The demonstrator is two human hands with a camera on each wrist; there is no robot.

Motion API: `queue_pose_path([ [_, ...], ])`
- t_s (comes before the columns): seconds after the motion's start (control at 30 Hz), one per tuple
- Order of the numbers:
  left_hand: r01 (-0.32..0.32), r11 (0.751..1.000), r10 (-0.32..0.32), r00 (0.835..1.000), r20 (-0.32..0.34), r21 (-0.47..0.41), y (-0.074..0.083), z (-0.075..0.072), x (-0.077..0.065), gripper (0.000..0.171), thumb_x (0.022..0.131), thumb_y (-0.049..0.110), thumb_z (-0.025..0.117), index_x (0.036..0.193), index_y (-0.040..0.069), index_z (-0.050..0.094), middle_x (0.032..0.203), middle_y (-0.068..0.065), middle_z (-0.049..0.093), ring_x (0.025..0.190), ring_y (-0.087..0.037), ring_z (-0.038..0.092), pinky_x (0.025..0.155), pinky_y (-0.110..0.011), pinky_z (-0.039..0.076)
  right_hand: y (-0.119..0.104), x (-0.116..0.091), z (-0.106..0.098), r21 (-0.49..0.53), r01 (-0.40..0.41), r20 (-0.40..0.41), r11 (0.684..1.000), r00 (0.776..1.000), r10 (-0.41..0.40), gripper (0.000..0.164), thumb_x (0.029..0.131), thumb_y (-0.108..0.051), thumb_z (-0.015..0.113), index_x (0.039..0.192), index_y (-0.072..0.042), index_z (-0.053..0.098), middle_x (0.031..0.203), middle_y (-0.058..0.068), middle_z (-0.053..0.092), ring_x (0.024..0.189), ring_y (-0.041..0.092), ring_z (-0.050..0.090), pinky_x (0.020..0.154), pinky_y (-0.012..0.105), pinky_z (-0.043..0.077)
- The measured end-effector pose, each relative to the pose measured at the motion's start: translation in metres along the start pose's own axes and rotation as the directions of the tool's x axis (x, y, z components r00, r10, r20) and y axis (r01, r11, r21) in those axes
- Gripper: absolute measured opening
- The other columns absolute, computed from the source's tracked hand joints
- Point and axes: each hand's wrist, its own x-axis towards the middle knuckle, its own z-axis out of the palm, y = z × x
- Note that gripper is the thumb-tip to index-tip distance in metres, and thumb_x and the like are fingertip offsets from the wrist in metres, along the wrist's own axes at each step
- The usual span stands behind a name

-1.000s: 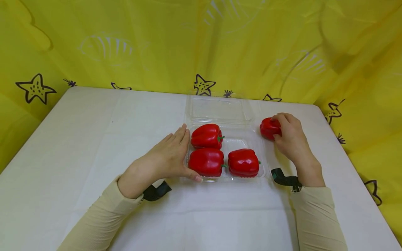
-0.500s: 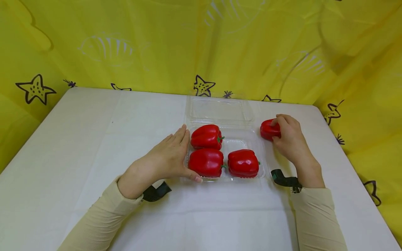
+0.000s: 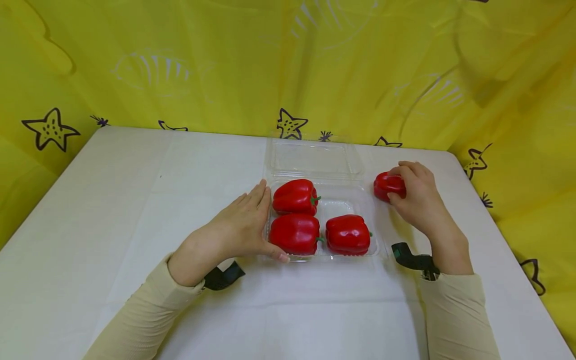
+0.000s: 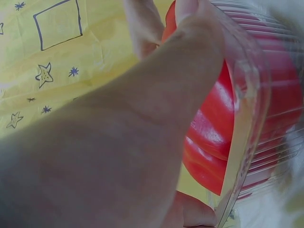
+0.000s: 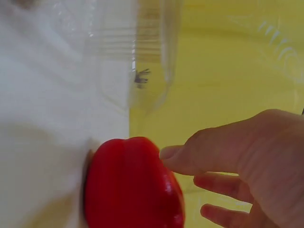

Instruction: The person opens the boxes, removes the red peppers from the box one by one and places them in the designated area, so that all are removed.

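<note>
A hinged clear plastic container (image 3: 333, 257) lies with its lid (image 3: 312, 157) folded back toward the curtain. Inside it are three red bell peppers with green stems: one at back left (image 3: 294, 196), one at front left (image 3: 294, 234) and one at front right (image 3: 348, 234). My left hand (image 3: 238, 225) rests along the container's left side, fingers straight, thumb at the front rim. To the right of the container, my right hand (image 3: 418, 197) holds another red bell pepper (image 5: 128, 185) between thumb and fingers. That pepper is low at the table; its far end is hidden by the hand.
A white cloth covers the table (image 3: 135, 200). Behind and to both sides hangs a yellow curtain (image 3: 225, 75) with starfish and fish drawings. The container's back right part (image 3: 337, 206) shows bare plastic. A black strap mount (image 3: 409, 257) sits at each wrist.
My right hand has shifted very slightly to the right, the pepper with it. The left hand and the container have stayed in place.
</note>
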Motion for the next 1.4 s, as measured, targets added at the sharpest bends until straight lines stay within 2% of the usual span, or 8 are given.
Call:
queue_pose_path([
  [0.4, 0.003, 1.0, -0.003, 1.0, 0.001, -0.004, 0.0, 0.001, 0.0, 0.134, 0.067, 0.07, 0.078, 0.156, -0.005, 0.012, 0.166, -0.022, 0.007, 0.154, -0.036, 0.012, 0.124, -0.05, 0.021, -0.015, -0.007, -0.009, 0.035, 0.042, 0.0, 0.999, 0.999, -0.042, 0.045, 0.085, -0.002, 0.072, 0.126, 0.003, 0.054, 0.148, 0.028, 0.038, 0.136, 0.049, 0.031, 0.093, 0.07, 0.047],
  [0.67, 0.007, 1.0, -0.007, 1.0, 0.006, -0.002, 0.0, 0.001, 0.0, 0.135, 0.066, 0.071, 0.077, 0.156, -0.005, 0.011, 0.166, -0.021, 0.006, 0.155, -0.035, 0.011, 0.124, -0.05, 0.02, -0.031, -0.015, -0.016, 0.057, 0.13, -0.009, 0.99, 0.991, -0.13, 0.042, 0.087, -0.005, 0.072, 0.125, 0.001, 0.057, 0.146, 0.024, 0.044, 0.133, 0.046, 0.037, 0.095, 0.066, 0.048],
  [0.97, 0.0, 1.0, 0.0, 1.0, -0.005, 0.005, 0.0, 0.001, -0.001, 0.135, 0.066, 0.071, 0.077, 0.156, -0.006, 0.012, 0.166, -0.022, 0.008, 0.154, -0.036, 0.013, 0.123, -0.051, 0.021, -0.051, -0.023, -0.021, 0.074, 0.199, 0.054, 0.977, 0.978, -0.203, 0.046, 0.086, -0.007, 0.074, 0.129, -0.004, 0.057, 0.145, 0.022, 0.046, 0.131, 0.044, 0.041, 0.093, 0.064, 0.051],
  [1.17, -0.002, 1.0, 0.002, 1.0, -0.007, 0.003, 0.0, 0.001, -0.001, 0.134, 0.067, 0.07, 0.077, 0.156, -0.006, 0.012, 0.166, -0.023, 0.007, 0.154, -0.036, 0.013, 0.124, -0.05, 0.021, -0.059, -0.027, -0.021, 0.107, 0.25, 0.096, 0.962, 0.961, -0.26, 0.041, 0.089, -0.009, 0.071, 0.128, -0.005, 0.057, 0.141, 0.017, 0.05, 0.13, 0.038, 0.045, 0.103, 0.061, 0.045],
  [1.4, 0.002, 1.0, -0.002, 1.0, -0.006, -0.002, 0.0, 0.001, 0.0, 0.135, 0.066, 0.07, 0.078, 0.156, -0.006, 0.012, 0.166, -0.022, 0.007, 0.154, -0.036, 0.014, 0.124, -0.05, 0.021, -0.071, -0.032, -0.019, 0.082, 0.23, 0.215, 0.97, 0.946, -0.242, 0.046, 0.089, -0.016, 0.073, 0.132, -0.011, 0.056, 0.145, 0.014, 0.047, 0.135, 0.036, 0.041, 0.104, 0.06, 0.046],
])
